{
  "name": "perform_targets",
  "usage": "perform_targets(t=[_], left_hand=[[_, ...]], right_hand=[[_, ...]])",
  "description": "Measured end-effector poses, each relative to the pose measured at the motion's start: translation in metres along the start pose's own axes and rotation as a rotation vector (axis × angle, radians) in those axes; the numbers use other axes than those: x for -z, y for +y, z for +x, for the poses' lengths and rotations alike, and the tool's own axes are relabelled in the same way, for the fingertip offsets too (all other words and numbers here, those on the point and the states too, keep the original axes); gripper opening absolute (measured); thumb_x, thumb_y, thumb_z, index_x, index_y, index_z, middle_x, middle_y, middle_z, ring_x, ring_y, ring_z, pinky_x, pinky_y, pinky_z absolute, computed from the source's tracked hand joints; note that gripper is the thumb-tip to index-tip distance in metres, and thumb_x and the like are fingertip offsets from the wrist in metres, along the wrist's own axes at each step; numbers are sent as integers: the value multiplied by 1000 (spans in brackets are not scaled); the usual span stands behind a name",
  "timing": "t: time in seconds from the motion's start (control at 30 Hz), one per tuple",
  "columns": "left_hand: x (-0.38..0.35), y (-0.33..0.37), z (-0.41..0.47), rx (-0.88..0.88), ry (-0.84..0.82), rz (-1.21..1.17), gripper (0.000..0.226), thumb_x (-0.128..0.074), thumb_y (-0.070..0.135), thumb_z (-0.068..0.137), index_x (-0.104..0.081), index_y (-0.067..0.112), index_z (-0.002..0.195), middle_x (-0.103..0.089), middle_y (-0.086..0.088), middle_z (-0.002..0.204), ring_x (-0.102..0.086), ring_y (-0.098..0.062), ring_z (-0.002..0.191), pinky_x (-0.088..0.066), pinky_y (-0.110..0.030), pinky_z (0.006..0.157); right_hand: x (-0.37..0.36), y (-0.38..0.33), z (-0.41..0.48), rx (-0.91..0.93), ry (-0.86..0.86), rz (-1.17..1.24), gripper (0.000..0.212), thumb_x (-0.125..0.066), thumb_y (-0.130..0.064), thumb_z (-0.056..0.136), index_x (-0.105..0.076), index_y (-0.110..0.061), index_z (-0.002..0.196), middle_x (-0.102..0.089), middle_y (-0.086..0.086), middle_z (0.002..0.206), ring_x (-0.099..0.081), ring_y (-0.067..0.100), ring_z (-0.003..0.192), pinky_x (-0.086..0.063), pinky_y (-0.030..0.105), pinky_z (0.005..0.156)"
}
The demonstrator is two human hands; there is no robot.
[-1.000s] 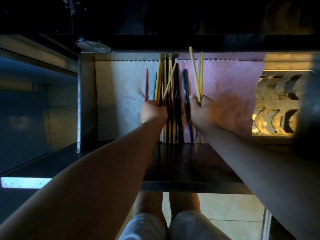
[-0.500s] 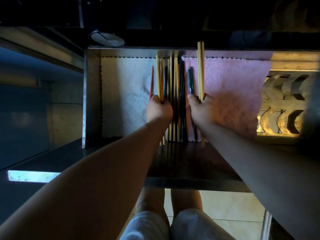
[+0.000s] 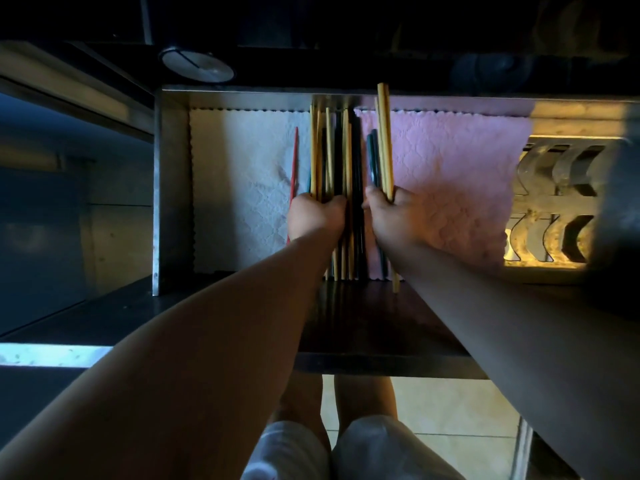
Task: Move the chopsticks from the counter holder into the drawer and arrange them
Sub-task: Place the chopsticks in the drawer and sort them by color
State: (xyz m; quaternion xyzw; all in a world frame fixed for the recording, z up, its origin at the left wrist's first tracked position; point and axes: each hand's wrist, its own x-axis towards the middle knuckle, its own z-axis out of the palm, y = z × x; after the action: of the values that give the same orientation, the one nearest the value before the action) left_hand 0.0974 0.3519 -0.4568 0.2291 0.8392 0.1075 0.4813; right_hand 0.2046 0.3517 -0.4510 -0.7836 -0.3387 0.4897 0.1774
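The open metal drawer (image 3: 171,188) is lined with a white cloth (image 3: 239,168) and a pink cloth (image 3: 446,168). Several chopsticks (image 3: 348,157), yellow and dark, lie side by side along the drawer's middle. A red chopstick (image 3: 294,161) lies just left of them. My left hand (image 3: 313,216) is closed over the left part of the bundle of yellow chopsticks. My right hand (image 3: 393,216) grips a pair of yellow chopsticks (image 3: 384,133) held parallel to the rest, beside dark teal ones (image 3: 372,157).
A perforated metal rack (image 3: 561,209) glows yellow at the drawer's right end. A round lid-like disc (image 3: 197,64) sits on the dark counter behind the drawer. The drawer's dark front panel (image 3: 363,327) is near me; my knees and tiled floor show below.
The yellow pair in my right hand swung from splayed and tilted to straight and parallel with the bundle. My left hand pressed the crossed yellow chopsticks into line.
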Motion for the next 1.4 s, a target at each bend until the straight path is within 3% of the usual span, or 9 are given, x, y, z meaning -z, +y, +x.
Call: perform_targets(t=[0.13,0.27,0.33,0.47,0.57,0.77,1.03,1.27,1.4], left_hand=[[15,-2,4,-8,-22,-17,28,-58,30,86,-68,5,95,-65,-8,78,-68,-34,88,-51,-31,70],[29,-7,5,-23,-57,-41,39,-51,38,78,-66,8,98,-63,-9,81,-67,-36,89,-50,-34,71],[35,-9,6,-19,-72,-65,44,-49,39,75,-65,9,103,-67,-11,89,-67,-35,90,-54,-37,77],[37,-10,8,2,-74,-126,31,-48,38,73,-60,16,91,-70,-13,90,-70,-34,83,-59,-48,79],[32,-12,13,17,-57,-165,26,-45,38,69,-55,17,81,-68,-14,84,-70,-37,80,-60,-53,75],[32,-11,13,2,-19,-164,9,-49,20,87,-55,15,84,-58,-7,73,-59,-26,65,-51,-36,59],[28,-15,16,-15,-69,-105,13,-65,14,83,-61,17,72,-55,0,59,-50,-13,50,-37,-19,41],[15,-11,14,39,-11,-39,23,-73,22,69,-74,10,88,-72,-10,78,-70,-30,78,-60,-35,68],[11,-11,14,32,5,32,26,-71,26,68,-74,12,89,-72,-11,81,-70,-32,82,-60,-38,74]], right_hand=[[-6,1,2,-32,-1,-185,26,-62,-28,87,-68,-5,96,-64,12,83,-60,25,77,-43,27,67],[-20,-1,0,-36,21,-192,27,-65,-33,76,-72,-16,94,-72,11,94,-67,29,92,-54,34,83],[-28,0,3,-42,53,-179,25,-64,-34,71,-71,-16,88,-72,11,91,-67,31,91,-56,39,83],[-32,-8,-1,-39,85,-232,17,-66,-26,80,-69,-15,92,-71,9,95,-66,24,90,-45,23,74],[-36,-9,-3,-23,112,-255,17,-66,-28,82,-67,-14,91,-70,10,96,-66,28,94,-49,28,78],[-39,-10,0,-26,70,-341,24,-66,-31,83,-64,-11,95,-69,8,98,-65,26,94,-39,24,71],[-46,-15,6,-47,62,-428,29,-65,-27,81,-66,-9,103,-70,10,104,-67,29,99,-53,34,83],[-42,-10,8,-25,7,-440,45,-69,-34,81,-60,-2,111,-67,17,111,-65,33,105,-53,39,90],[-42,-9,10,-24,-31,-510,38,-67,-33,84,-63,-5,109,-68,15,112,-64,31,107,-51,35,88]])
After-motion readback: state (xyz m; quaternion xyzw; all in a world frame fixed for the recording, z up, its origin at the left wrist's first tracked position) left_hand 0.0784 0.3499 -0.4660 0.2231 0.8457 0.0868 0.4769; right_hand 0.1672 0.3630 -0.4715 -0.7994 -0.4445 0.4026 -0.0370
